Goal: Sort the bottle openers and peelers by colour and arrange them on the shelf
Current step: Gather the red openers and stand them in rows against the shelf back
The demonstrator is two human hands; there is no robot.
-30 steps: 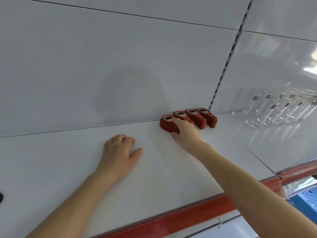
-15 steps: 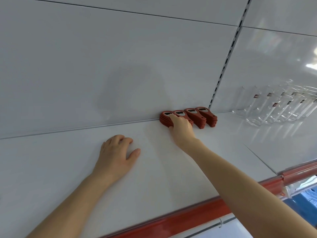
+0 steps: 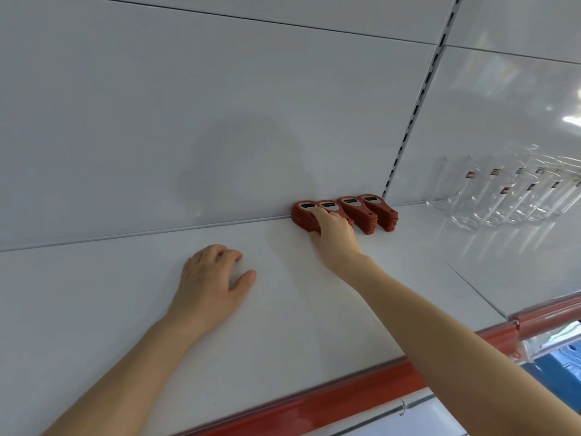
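While the right hand (image 3: 333,234) looks to be squaring them up: red bottle openers (image 3: 361,212), 4 stacks on the shelf (image 3: 314,309) just left of the slotted upright (image 3: 408,136).
Right grip: fingers curled over the 2 stacks farthest from the upright, thumb against their near end.
Left hand (image 3: 210,278): flat on the shelf, well left of the upright, holding nothing.
Next move: probably let go gently, fetch another colour.
Materials: matte red teardrop plastic, metal insets; glossy white shelf.

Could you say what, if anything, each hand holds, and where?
The right hand grips the leftmost stack of red plastic bottle openers around its handle end; the left hand holds nothing.
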